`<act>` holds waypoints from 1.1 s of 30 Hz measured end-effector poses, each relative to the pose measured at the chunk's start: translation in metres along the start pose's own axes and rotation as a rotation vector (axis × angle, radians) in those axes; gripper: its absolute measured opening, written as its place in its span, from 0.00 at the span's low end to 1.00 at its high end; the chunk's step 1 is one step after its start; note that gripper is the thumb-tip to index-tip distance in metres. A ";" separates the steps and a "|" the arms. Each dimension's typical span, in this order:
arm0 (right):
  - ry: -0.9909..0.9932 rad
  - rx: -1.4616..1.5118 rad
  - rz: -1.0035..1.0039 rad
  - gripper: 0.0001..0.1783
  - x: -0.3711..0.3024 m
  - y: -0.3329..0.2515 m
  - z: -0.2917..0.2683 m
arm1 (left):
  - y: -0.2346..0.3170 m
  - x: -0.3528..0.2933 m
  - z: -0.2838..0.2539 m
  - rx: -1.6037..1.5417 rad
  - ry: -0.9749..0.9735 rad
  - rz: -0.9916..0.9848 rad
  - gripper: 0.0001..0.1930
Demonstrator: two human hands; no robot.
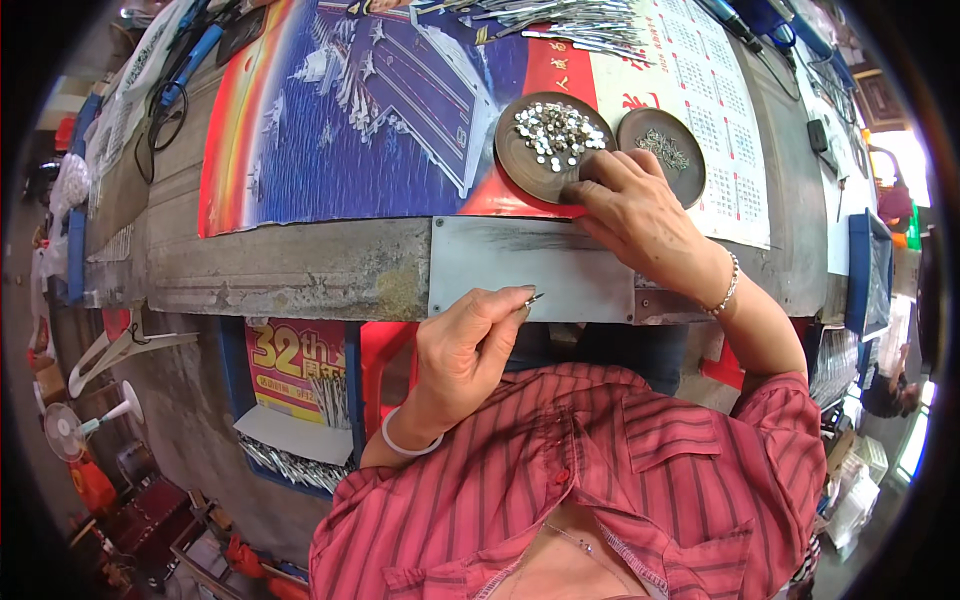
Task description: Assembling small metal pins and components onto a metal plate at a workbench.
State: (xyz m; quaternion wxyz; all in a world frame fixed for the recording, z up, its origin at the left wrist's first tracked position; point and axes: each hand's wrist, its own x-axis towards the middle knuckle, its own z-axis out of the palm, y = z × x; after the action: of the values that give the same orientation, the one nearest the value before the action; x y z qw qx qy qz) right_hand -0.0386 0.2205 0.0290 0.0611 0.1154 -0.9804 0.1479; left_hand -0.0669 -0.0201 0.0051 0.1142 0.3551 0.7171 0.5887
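Between the thumb and forefinger of my left hand [465, 350] is a small, thin, pointed metal piece [534, 300], held just above a pale metal plate [480, 262] on the table's front edge. My right hand [645, 220] reaches over two round brown dishes, its fingertips bunched at the near rim of the larger dish [522, 178]. Shiny silver discs [558, 130] lie heaped in that dish. Partly covered by the right hand, the smaller dish [688, 182] holds tiny metal bits [662, 148]. Whatever the right fingertips grip, if anything, is hidden.
A printed poster [350, 150] covers much of the worn table. Thin metal rods [570, 22] are piled at the far side. A blue-handled tool [203, 50] lies far left. Below the table, a blue-sided drawer [232, 380] holds more rods. A blue tray [868, 275] is at right.
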 end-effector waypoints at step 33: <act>0.633 0.967 0.231 0.09 -0.079 -0.066 0.025 | 0.018 -0.014 0.070 -0.844 -0.091 -0.295 0.14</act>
State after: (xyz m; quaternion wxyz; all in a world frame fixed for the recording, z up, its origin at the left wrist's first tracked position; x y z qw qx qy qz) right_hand 0.0522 0.1678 0.0109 0.2748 -0.0273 -0.7420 0.6109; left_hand -0.0087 0.0253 -0.0016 0.3632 0.1968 0.4514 0.7909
